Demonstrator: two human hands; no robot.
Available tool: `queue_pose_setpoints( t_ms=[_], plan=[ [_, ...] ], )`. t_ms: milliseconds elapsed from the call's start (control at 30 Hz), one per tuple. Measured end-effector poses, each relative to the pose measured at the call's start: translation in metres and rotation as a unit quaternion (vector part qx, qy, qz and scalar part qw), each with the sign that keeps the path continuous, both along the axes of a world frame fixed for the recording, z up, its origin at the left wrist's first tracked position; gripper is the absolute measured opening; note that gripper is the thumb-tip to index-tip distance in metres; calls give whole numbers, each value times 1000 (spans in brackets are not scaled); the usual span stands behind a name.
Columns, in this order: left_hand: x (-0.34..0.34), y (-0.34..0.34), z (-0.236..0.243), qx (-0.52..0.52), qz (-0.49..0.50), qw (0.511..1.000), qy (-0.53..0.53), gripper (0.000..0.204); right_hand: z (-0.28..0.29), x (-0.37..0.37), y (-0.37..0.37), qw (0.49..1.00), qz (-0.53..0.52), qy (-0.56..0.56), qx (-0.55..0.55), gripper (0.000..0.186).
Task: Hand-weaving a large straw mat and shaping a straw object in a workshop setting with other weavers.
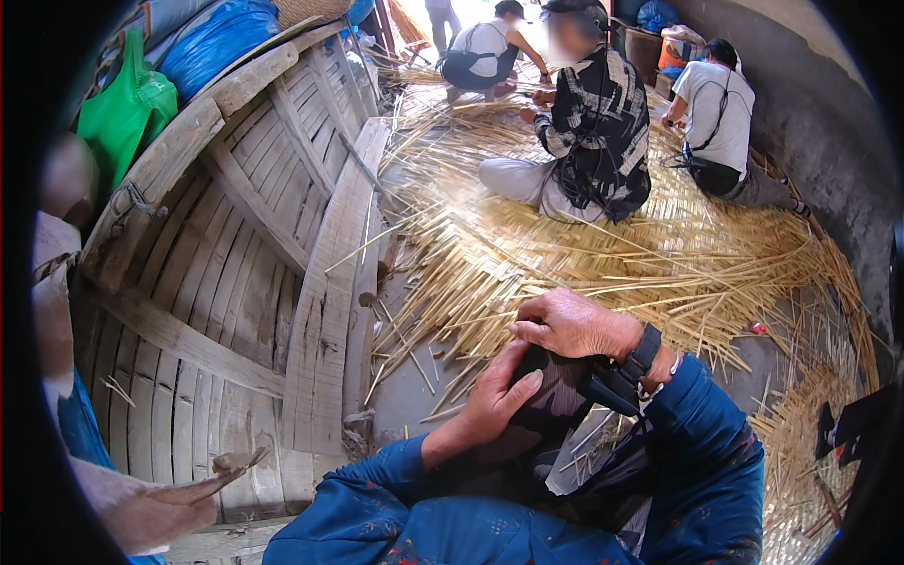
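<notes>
My left hand (496, 394) lies over my raised, dark-clothed knee (543, 381), thumb apart and fingers stretched along its far side. Nothing shows in it. Just right of it, my right hand (576, 325) rests on top of the same knee with its fingers curled and close to the left fingertips. Whatever it may hold is hidden under the fingers. A black watch (644, 350) is on the right wrist. Beyond both hands spreads a large woven mat (603, 259) of pale yellow reed strips, its loose ends pointing toward me.
A wooden slatted frame (217, 311) leans along the left, with a green bag (125, 104) and blue plastic (221, 47) above it. Three people (603, 122) (720, 118) (485, 56) sit or squat on the mat. A grey wall (800, 113) bounds the right.
</notes>
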State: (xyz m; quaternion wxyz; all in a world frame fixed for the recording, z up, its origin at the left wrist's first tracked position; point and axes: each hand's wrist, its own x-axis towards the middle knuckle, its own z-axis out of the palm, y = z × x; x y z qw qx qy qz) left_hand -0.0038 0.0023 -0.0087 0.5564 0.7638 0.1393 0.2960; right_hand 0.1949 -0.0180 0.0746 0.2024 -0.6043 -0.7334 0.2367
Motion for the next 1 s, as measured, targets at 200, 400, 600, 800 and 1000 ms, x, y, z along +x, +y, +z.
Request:
queue_pose_setpoints(
  t_ms=[200,400,600,800,1000],
  plan=[
    [0,1,0,-2,-1,1000,4,58,2,-2,0,1000,-9,8,-6,34],
    [0,1,2,-3,-9,1000,1,58,1,-1,0,1000,-9,14,6,36],
    [0,1,3,-7,-12,1000,2,59,1,-2,-1,1000,-6,18,9,36],
    [0,1,5,-1,-14,1000,-4,59,2,-2,0,1000,-8,16,6,36],
    [0,2,5,5,-11,1000,5,59,1,0,-1,1000,0,8,5,34]
  ],
)
